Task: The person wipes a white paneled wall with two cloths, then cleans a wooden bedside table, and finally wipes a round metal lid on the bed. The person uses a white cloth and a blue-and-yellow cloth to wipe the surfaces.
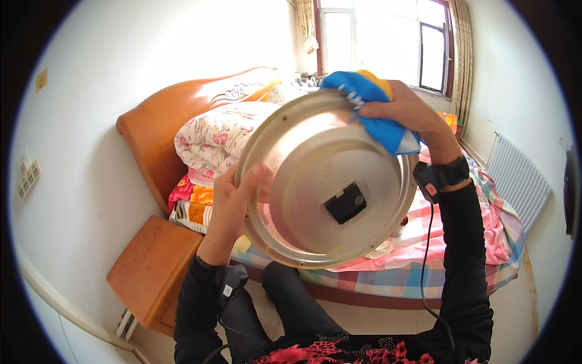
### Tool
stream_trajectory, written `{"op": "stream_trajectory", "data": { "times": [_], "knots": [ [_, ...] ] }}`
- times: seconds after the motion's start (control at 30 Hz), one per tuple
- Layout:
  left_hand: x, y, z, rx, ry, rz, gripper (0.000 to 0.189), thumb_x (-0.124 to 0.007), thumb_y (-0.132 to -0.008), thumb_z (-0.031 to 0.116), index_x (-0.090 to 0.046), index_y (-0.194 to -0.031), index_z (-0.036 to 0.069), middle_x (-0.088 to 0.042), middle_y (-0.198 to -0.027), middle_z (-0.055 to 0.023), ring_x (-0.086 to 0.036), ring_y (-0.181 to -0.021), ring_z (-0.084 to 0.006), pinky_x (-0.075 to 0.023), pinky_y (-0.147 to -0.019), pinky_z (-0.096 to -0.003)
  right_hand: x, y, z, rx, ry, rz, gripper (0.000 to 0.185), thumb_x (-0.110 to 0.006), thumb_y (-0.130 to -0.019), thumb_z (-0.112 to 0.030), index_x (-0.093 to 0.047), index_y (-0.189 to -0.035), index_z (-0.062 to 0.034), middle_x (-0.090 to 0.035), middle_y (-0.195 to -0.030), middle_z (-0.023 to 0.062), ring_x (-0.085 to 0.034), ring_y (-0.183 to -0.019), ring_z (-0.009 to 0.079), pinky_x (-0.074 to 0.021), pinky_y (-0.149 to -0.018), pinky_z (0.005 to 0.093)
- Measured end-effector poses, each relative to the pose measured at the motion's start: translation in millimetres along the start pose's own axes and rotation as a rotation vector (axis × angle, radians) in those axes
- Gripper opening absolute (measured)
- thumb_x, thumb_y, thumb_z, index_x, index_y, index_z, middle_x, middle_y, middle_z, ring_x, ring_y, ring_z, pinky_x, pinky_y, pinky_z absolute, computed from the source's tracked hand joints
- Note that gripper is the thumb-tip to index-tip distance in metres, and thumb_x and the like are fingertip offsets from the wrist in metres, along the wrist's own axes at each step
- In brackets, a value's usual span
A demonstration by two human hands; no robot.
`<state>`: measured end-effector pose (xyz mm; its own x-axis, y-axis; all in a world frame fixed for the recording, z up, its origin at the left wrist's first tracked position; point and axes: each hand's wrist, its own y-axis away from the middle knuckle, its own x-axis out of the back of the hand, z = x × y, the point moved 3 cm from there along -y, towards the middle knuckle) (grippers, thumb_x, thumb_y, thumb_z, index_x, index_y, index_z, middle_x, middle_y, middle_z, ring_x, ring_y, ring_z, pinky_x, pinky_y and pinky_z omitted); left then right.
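A round, shallow, shiny dish-shaped piece point(313, 182), which looks like a ceiling-lamp part, is held up tilted before me. Small holes dot its wide rim, and a black rectangular patch point(345, 203) with a round spot shows on its middle; I cannot tell whether that is a fitted part or a reflection. My left hand point(229, 200) grips the left rim, thumb on the near face. At the upper right, my right hand point(404, 107) pinches a blue, yellow and white cloth point(379, 123) that lies against the rim.
Behind the piece stands a bed with a wooden headboard point(195, 100), a folded floral quilt point(218, 136) and a plaid and pink sheet point(459, 227). A wooden nightstand point(152, 268) is at the left, a radiator point(518, 177) at the right. Cables hang from both wrist devices.
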<state>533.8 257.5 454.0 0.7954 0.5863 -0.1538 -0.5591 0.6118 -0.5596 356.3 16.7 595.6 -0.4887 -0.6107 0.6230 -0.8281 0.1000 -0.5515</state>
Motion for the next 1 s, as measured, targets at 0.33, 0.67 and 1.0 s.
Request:
{"op": "stream_trajectory", "data": {
  "times": [0.33,0.67,1.0],
  "knots": [
    [19,45,-21,0.042,-0.252,-0.119,0.026,-0.069,-0.095,0.020,-0.066,-0.112,0.001,-0.069,-0.095,-0.0011,-0.060,-0.085,-0.0048,-0.0501,-0.073,-0.0232,-153,-21,-28,0.249,0.281,-0.482,0.045,-0.079,-0.070,-0.037,-0.072,-0.102,-0.0053,-0.070,-0.085,0.0143,-0.067,-0.075,0.0239,-0.0531,-0.072,0.0347],
    [83,87,-13,0.181,-0.293,0.086,0.029,-0.068,-0.096,0.024,-0.066,-0.110,0.000,-0.070,-0.086,-0.0025,-0.064,-0.076,-0.0081,-0.0518,-0.069,-0.0235,-164,-3,63,-0.046,-0.221,-0.287,0.042,-0.079,-0.079,-0.029,-0.068,-0.108,-0.0011,-0.071,-0.094,0.0057,-0.066,-0.083,0.0130,-0.0539,-0.076,0.0293],
    [163,153,-19,0.116,-0.271,0.497,0.033,-0.071,-0.093,0.035,-0.068,-0.100,0.003,-0.067,-0.090,-0.0031,-0.063,-0.082,-0.0097,-0.0506,-0.075,-0.0250,-312,110,177,-0.554,-1.119,-0.047,0.042,-0.072,-0.093,-0.027,-0.057,-0.125,-0.0055,-0.067,-0.101,0.0026,-0.066,-0.079,0.0122,-0.0568,-0.066,0.0279]
  ]
}}
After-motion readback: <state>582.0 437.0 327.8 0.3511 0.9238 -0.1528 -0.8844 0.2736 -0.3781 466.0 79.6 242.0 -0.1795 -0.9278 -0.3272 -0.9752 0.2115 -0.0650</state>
